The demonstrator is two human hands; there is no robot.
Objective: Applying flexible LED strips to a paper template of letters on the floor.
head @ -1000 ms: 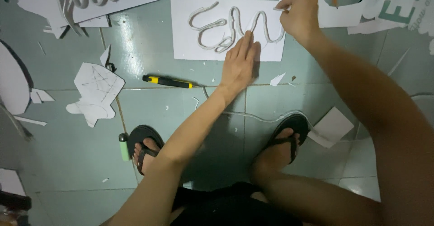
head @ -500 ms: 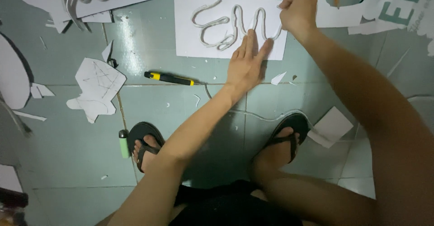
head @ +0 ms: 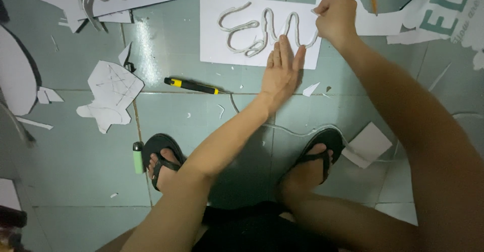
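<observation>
A green lighter [head: 137,157] and yellow-black utility knife [head: 191,85] are lying on the tiled floor [head: 80,171]. The left hand [head: 280,73], fingers together, is pressing flat the white rectangular sheet [head: 214,45] carrying looping raised lettering [head: 247,30]; the right hand [head: 335,17] is pinching its end.

bare tile is left free between the knife [head: 191,86] and the lighter [head: 137,157]; passage leftward is blocked by paper scraps [head: 111,94], and rightward, seemingly, by a white square [head: 370,143].
</observation>
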